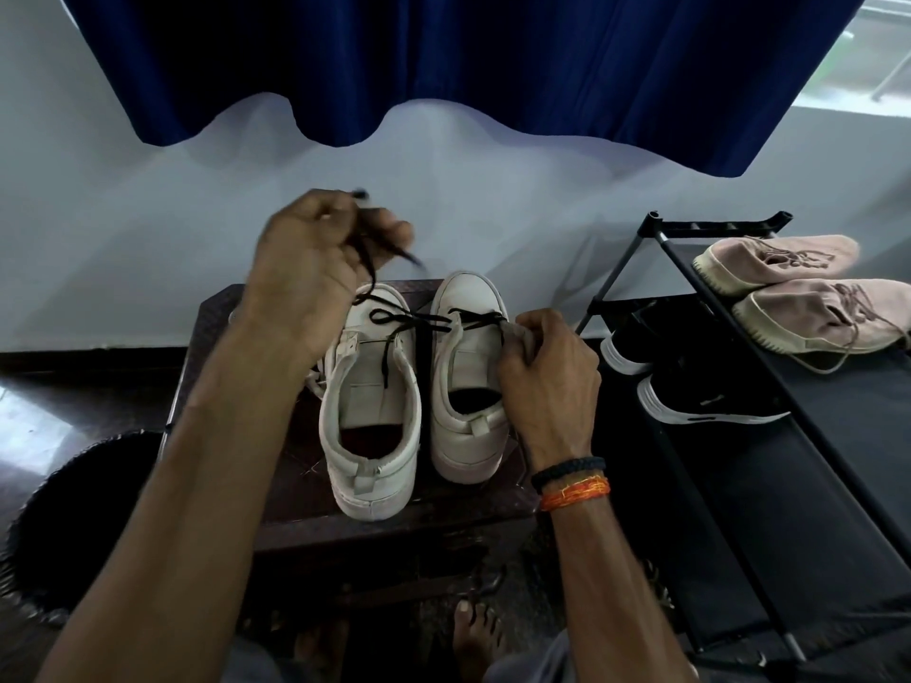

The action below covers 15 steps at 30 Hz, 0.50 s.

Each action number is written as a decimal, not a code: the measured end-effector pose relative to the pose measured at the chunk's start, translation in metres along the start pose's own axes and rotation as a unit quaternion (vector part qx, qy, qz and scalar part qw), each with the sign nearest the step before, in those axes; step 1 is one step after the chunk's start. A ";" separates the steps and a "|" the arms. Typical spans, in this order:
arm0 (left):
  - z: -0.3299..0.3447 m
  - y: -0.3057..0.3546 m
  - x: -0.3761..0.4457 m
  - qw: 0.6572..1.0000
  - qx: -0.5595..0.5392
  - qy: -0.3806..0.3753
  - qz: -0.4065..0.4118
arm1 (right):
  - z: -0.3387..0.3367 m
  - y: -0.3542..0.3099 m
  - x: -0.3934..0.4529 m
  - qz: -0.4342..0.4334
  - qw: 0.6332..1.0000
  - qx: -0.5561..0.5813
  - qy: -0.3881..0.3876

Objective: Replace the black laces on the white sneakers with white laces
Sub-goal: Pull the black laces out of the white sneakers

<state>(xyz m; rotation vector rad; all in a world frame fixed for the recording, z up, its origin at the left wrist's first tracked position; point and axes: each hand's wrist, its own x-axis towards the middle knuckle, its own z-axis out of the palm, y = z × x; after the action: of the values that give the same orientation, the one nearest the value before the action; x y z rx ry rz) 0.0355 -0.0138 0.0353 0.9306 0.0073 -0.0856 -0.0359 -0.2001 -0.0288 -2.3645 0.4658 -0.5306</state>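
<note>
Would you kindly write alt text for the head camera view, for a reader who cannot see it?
A person's left hand lifts a black lace from two white sneakers standing side by side on a dark stool, while the right hand grips the right sneaker's side. A shoe rack with pink shoes and black shoes stands to the right.

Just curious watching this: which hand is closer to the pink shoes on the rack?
Right. The right hand grips the right sneaker's side, next to the rack holding the pink shoes. The left hand is raised farther left, holding the black lace.
</note>
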 end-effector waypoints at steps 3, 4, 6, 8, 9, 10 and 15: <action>-0.013 0.016 0.004 0.996 -0.019 0.081 0.024 | 0.000 -0.001 0.000 0.000 1.000 0.001 -0.003; -0.016 0.017 0.006 0.993 0.039 0.105 0.043 | -0.001 -0.001 0.000 -0.002 1.000 0.000 -0.006; -0.018 0.014 0.008 0.971 0.191 0.126 0.064 | -0.002 -0.001 0.001 -0.011 1.000 0.001 -0.014; -0.018 0.005 0.009 0.925 0.359 0.095 0.073 | -0.002 0.000 0.003 -0.035 0.999 -0.001 -0.037; -0.019 0.000 0.010 0.892 0.441 0.065 0.077 | -0.003 0.000 0.004 -0.056 0.997 -0.008 -0.052; -0.018 -0.006 0.009 0.856 0.509 0.031 0.082 | -0.002 0.001 0.005 -0.081 0.994 -0.019 -0.068; -0.012 -0.030 0.001 0.702 0.690 -0.132 0.117 | -0.001 0.004 0.012 -0.156 0.975 -0.075 -0.139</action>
<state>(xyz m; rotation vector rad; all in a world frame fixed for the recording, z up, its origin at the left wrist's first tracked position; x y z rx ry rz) 0.0350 -0.0218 0.0044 2.4314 -0.5144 0.0359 -0.0274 -0.2088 -0.0273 -2.6227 0.0063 -0.3018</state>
